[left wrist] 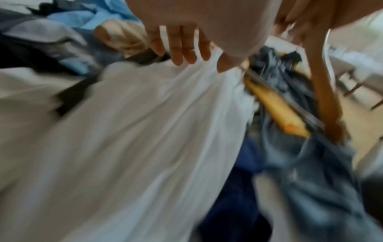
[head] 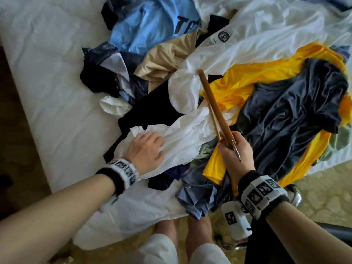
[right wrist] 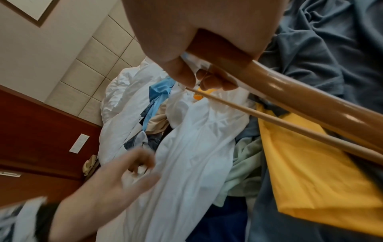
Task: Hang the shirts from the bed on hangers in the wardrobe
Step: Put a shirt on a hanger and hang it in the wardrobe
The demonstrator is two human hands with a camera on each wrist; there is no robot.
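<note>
A heap of shirts lies on the white bed (head: 47, 73). My left hand (head: 146, 147) rests on a crumpled white shirt (head: 190, 130) near the bed's front edge and bunches its fabric between fingers and thumb; in the blurred left wrist view the cloth (left wrist: 145, 131) pulls taut from my fingers (left wrist: 180, 54). My right hand (head: 236, 149) grips a wooden hanger (head: 211, 103) at its middle by the metal hook, held above the pile with one arm pointing away from me. In the right wrist view the hanger (right wrist: 290, 91) crosses over a yellow shirt (right wrist: 311, 172).
Around the white shirt lie a yellow shirt (head: 238, 82), a dark grey shirt (head: 285, 111), a light blue shirt (head: 148, 25), a beige one (head: 167, 58) and dark navy pieces. Carpet and my legs (head: 198, 241) are below the bed edge. No wardrobe is in view.
</note>
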